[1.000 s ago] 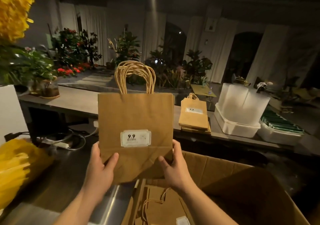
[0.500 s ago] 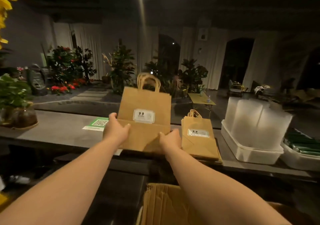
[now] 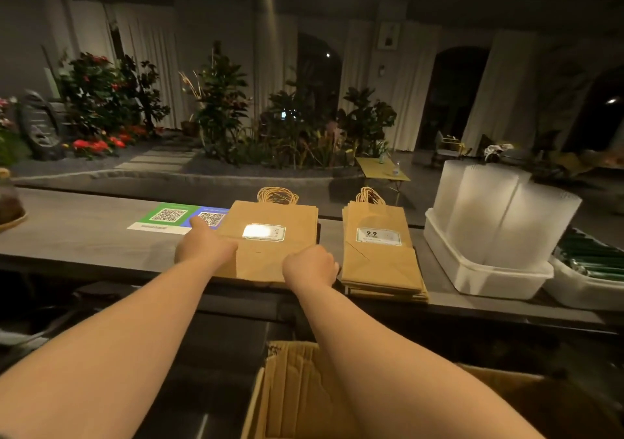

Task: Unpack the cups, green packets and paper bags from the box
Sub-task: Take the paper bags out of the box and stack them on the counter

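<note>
While flat on the counter (image 3: 84,236), paper bag (image 3: 270,252) points handles away | left hand (image 3: 202,247), right hand (image 3: 309,266) grip near edge

We have one view, worn on the head: it faces forward and slightly down, close above the cardboard box (image 3: 297,394) at its bottom edge, centred on the paper bag (image 3: 270,256) on the counter (image 3: 84,236).

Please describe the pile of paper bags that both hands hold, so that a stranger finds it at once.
On the long grey counter before the plants, two piles of brown paper bags lie flat, left of the white tub of cups. Take the left pile: the left hand and right hand hold it, its label glares white, and a QR sign lies beside it.
</note>
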